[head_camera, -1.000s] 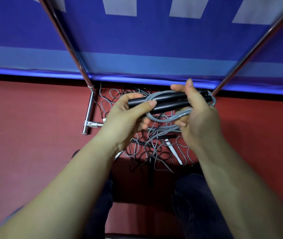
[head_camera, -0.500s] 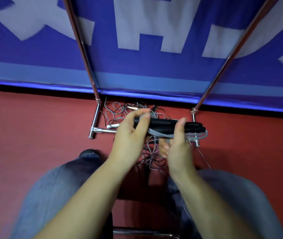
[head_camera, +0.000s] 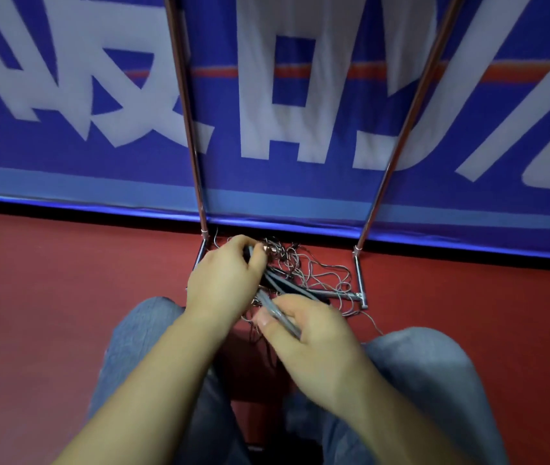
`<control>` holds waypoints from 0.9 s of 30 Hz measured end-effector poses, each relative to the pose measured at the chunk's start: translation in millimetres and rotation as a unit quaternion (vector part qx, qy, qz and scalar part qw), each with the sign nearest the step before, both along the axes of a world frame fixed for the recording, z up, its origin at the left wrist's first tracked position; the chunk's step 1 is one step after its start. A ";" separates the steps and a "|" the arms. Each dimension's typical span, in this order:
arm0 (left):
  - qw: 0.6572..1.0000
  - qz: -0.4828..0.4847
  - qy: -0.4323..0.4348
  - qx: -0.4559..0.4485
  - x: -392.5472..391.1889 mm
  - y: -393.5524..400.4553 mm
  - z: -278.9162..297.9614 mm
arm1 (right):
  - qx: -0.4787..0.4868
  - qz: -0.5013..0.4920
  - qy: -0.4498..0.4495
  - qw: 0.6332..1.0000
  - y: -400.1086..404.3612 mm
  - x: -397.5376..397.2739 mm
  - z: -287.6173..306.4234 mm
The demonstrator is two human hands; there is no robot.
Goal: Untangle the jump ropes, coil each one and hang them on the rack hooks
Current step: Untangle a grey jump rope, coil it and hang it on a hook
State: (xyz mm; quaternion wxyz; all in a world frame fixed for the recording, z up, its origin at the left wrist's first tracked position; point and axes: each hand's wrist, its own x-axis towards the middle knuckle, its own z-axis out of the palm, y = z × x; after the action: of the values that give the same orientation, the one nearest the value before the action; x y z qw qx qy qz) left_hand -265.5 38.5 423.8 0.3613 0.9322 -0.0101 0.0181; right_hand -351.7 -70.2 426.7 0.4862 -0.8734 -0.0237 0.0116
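While you sat facing the rack, your left hand was curled over the upper end of the coiled jump rope, its fingers wrapped round the dark handles and grey cord where they rose toward the wall. Your right hand pinched the lower end of that same bundle, thumb pressed along the top of the grey strands and the fingers closed beneath them. The bundle ran on a slant between your two hands, upper left to lower right, held just above the floor and over the pile; motion blur kept you from seeing how many loops it carried. Behind and to the right of your hands the tangled ropes lay in a loose heap of thin grey and dark cords on the red floor, inside the foot of the rack, with a few strands spilling past its right base bar. The rack's two chrome uprights climbed from that base, leaning apart, against the blue banner with its large white lettering and an orange stripe. Your knees in blue jeans sat to either side of your forearms at the bottom of the view.
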 end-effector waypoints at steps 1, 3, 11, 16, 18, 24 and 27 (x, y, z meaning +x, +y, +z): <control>1.000 -0.011 -0.003 0.019 -5.4 1.5 4.3 | -0.016 -0.003 -0.020 1.000 -2.9 -4.6 7.3; 0.997 -0.057 -0.017 0.054 -18.0 4.2 13.6 | -0.061 -0.016 -0.068 0.996 -15.2 -8.5 20.6; 0.975 -0.215 0.028 -0.047 -43.2 28.0 37.4 | 0.049 0.016 -0.002 0.999 -29.0 2.8 32.3; 0.893 -0.198 0.182 -0.362 -46.9 16.9 35.1 | 0.211 0.061 0.124 0.968 -32.0 11.5 31.1; 0.852 -0.176 0.214 -0.445 -51.8 6.8 36.5 | 0.267 0.050 0.184 0.945 -33.5 10.8 23.8; 0.839 -0.102 0.212 -0.491 -52.1 -7.6 43.5 | 0.413 -0.057 0.240 0.877 -4.8 9.3 16.0; 0.833 -0.033 0.189 -0.519 -51.3 -8.3 41.6 | 0.275 -0.111 0.205 0.933 5.1 10.7 6.6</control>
State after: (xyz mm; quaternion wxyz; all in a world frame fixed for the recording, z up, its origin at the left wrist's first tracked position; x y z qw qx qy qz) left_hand -316.8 30.2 465.4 0.7875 0.5917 0.0389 -0.1681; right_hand -341.0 -65.1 433.3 0.6999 -0.6812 0.1714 0.1289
